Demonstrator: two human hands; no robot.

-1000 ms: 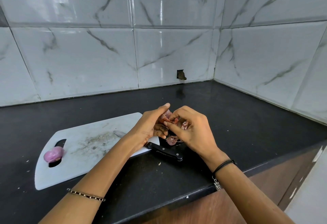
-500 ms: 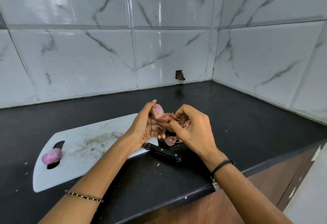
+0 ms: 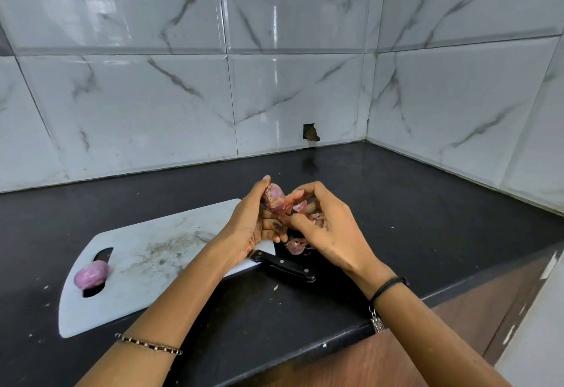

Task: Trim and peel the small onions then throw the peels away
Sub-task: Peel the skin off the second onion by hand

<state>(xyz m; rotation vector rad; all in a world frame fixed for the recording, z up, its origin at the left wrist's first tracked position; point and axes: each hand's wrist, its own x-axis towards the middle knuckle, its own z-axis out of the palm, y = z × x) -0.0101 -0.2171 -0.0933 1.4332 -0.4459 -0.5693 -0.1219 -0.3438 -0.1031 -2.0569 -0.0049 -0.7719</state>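
Observation:
My left hand grips a small pink onion above the right end of the white cutting board. My right hand pinches a strip of reddish peel that hangs off the onion's right side. Loose peels lie on the black counter just under my hands. A peeled purple onion rests at the board's handle slot on the left. A black-handled knife lies at the board's right edge, its blade mostly hidden under my left wrist.
The black counter runs into a corner of white marble tile walls. A small hole is in the back wall above the counter. The counter's front edge passes under my forearms, with brown cabinet fronts below.
My left hand has lifted and turned the onion so more of its pink body shows. My right hand has pulled peel away to the right of it.

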